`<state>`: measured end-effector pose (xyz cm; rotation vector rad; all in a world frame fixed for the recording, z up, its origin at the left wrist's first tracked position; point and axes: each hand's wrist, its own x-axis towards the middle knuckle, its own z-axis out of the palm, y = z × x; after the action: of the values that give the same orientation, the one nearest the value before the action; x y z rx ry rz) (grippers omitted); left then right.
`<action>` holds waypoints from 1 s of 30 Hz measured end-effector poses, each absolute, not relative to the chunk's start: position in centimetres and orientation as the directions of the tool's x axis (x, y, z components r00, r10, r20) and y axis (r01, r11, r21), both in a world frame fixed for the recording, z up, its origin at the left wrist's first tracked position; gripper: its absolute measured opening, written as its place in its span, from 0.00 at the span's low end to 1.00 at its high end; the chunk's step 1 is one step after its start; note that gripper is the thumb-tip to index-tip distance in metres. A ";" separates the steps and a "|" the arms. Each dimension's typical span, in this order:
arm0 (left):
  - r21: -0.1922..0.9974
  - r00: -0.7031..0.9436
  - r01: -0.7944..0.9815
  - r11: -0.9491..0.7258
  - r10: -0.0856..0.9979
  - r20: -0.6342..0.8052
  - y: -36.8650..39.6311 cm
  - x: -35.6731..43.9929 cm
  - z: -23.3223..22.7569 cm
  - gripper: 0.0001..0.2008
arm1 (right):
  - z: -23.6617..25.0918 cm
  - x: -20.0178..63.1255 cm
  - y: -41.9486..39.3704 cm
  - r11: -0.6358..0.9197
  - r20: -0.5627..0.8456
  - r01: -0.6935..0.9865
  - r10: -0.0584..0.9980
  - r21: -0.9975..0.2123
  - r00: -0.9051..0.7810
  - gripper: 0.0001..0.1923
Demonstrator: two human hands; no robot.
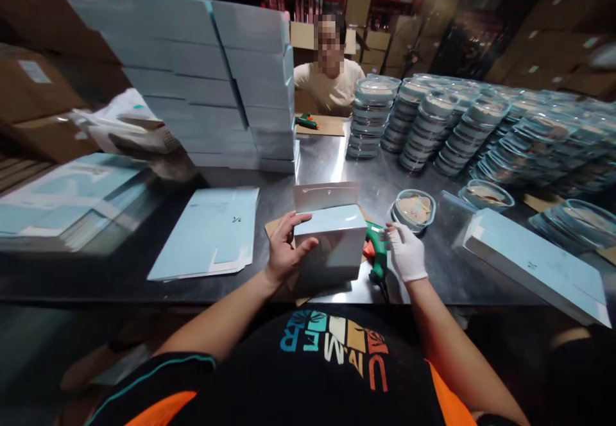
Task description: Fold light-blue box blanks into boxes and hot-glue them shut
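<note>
A pale blue box (330, 246) with a raised flap at its back stands in front of me. My left hand (285, 249), bare, grips its left side, with the thumb over the front face and the fingers at the top edge. A white glove covers my right hand (407, 256), which is off the box to the right. Its fingers are loosely stretched, with nothing visible in them. Between that hand and the box lies a green hot glue gun (378, 253) with an orange part. Just beyond the glove sits a clear round container (414, 210) with brownish contents.
Flat blue cardboard sheets (205, 233) lie left, more stacked sheets (72, 204) farther left. Tall stacked blue boxes (192, 79) rise behind. Many stacked containers (428, 124) fill the back right; a closed blue box (536, 262) lies right. A person (332, 86) faces me across the metal table (322, 172).
</note>
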<state>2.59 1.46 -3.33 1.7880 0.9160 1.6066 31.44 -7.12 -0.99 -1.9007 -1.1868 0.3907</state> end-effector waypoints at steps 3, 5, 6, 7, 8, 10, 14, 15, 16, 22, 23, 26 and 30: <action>0.764 0.132 0.101 -0.637 0.770 0.624 1.3 2.5 -3.5 0.38 | 0.9 27.7 -5.9 0.055 0.212 0.392 0.906 -0.918 0.368 0.34; 0.761 0.196 0.091 -0.642 0.761 0.618 1.3 2.4 -3.5 0.39 | 2.0 25.5 -5.1 0.141 0.223 0.289 0.936 -0.947 0.274 0.28; 0.763 0.216 0.091 -0.640 0.760 0.612 1.4 2.3 -3.5 0.40 | 2.3 24.7 -4.8 0.144 0.218 0.283 0.944 -0.948 0.250 0.24; 0.764 0.229 0.093 -0.639 0.760 0.608 1.4 2.1 -3.5 0.41 | 2.6 24.2 -4.5 0.134 0.210 0.293 0.947 -0.947 0.245 0.20; 0.763 0.241 0.096 -0.639 0.758 0.606 1.5 1.9 -3.5 0.41 | 2.6 24.0 -4.4 0.124 0.204 0.305 0.947 -0.944 0.247 0.16; 0.751 0.268 0.099 -0.652 0.745 0.611 1.6 1.7 -3.5 0.40 | 2.4 24.1 -4.4 0.126 0.209 0.310 0.945 -0.943 0.252 0.13; 0.732 0.221 0.054 -0.679 0.723 0.654 1.6 2.1 -3.7 0.33 | 1.1 25.6 -4.5 0.233 0.292 0.283 0.938 -0.930 0.186 0.26; 0.742 0.176 0.007 -0.670 0.731 0.659 1.7 2.4 -3.7 0.31 | 0.6 26.0 -4.6 0.285 0.341 0.301 0.928 -0.910 0.150 0.32; 0.752 0.137 -0.052 -0.657 0.741 0.657 1.8 2.6 -3.8 0.30 | 0.3 26.4 -4.7 0.342 0.398 0.333 0.910 -0.879 0.114 0.37; 0.681 0.301 -0.145 -0.718 0.623 0.722 3.0 1.7 -2.7 0.24 | -0.5 27.7 -6.5 0.518 0.526 0.427 0.844 -0.742 -0.109 0.20; 0.672 0.363 -0.123 -0.731 0.597 0.716 3.1 1.3 -2.3 0.24 | -0.4 27.7 -6.7 0.538 0.529 0.424 0.835 -0.729 -0.150 0.16; 0.685 0.490 -0.095 -0.722 0.565 0.664 3.4 0.7 -1.5 0.25 | 0.0 27.4 -7.2 0.600 0.565 0.406 0.796 -0.689 -0.217 0.14; 0.690 0.533 -0.139 -0.710 0.534 0.657 3.7 0.4 -1.0 0.21 | 0.4 27.1 -7.1 0.635 0.601 0.384 0.768 -0.670 -0.221 0.15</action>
<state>0.40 3.74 -0.99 2.0574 0.3185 1.2047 27.09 -7.09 0.36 -0.9226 -1.8349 0.4707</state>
